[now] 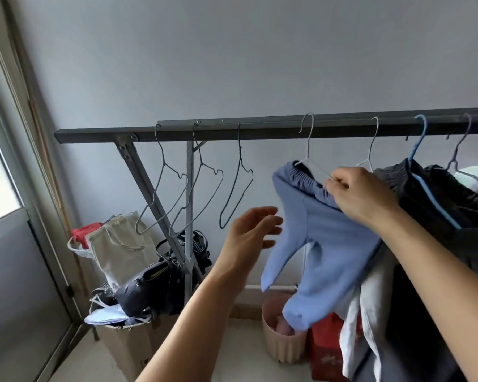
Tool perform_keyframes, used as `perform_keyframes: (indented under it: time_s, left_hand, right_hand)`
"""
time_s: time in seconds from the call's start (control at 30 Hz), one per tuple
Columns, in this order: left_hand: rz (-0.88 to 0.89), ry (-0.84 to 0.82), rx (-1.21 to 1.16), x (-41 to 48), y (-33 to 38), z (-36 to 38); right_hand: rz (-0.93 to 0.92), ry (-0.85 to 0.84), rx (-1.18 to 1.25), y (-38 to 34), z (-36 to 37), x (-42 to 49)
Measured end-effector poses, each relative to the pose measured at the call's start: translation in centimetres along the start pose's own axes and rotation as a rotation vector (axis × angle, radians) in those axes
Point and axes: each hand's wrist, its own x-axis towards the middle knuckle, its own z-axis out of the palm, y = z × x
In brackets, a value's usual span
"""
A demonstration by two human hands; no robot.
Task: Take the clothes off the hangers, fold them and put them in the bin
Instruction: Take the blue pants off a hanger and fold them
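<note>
Light blue trousers (pixel 331 244): centre-right of the frame, elastic waistband draped over a white wire hanger (pixel 308 150) hooked on the dark rack bar (pixel 232 130); legs hang down and leftward, the lower leg end overlapping the mouth of the pink ribbed bin (pixel 282 346) at bottom centre, contact not discernible. Right hand (pixel 362 197): fingers curled, thumb and forefinger pinching the hanger's wire at the waistband. Left hand (pixel 251 230): open, fingers extended and relaxed, holding nothing, just left of the trousers; blurred. Right of the trousers: a second white hanger (pixel 370 150), a blue hanger (pixel 422 161) carrying dark clothes (pixel 425 199), a pale cloth (pixel 370 312) hanging lower. Left along the bar: three empty wire hangers (pixel 199 188), tilted. Lower left: cream tote bag (pixel 122 244), black bag (pixel 149 285), both in a heap of items on a cardboard box (pixel 122 346). Beside the bin, lower right: red bag (pixel 326 348). Far left edge: window frame (pixel 25 161).
</note>
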Motion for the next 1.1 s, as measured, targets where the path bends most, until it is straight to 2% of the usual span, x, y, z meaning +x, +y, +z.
perform_keyframes:
  time_s: [0.2,0.33,0.43,0.6,0.73,0.83,0.97,1.1]
  left_hand:
    - [0.166,0.033,0.322,3.2,-0.4,0.3]
    - [0.213,0.048,0.615,4.2,-1.5,-1.3]
    - [0.318,0.06,0.572,3.6,-1.7,-2.8]
    - [0.37,0.095,0.572,2.4,-1.5,-4.3]
    - [0.446,0.255,0.485,1.6,-0.2,-4.6]
    - [0.507,0.223,0.549,0.5,0.5,-4.3]
    - [0.461,0.156,0.704,-0.6,0.8,-4.6]
    - [0.428,0.265,0.759,-1.3,1.1,-7.3]
  right_hand:
    - [-0.141,-0.228,0.101,1.7,-0.3,-2.9]
    - [-0.18,-0.293,0.215,2.4,-0.7,-3.8]
    - [-0.184,-0.309,0.294,3.0,-0.7,-4.3]
    - [-0.213,-0.35,0.374,3.3,0.4,-5.3]
    - [-0.229,-0.466,0.49,2.3,0.8,-5.6]
    - [-0.292,-0.561,0.442,1.1,0.8,-5.6]
    - [-0.324,-0.447,0.525,-0.6,1.1,-6.1]
    - [-0.349,-0.341,0.414,-0.3,1.8,-6.2]
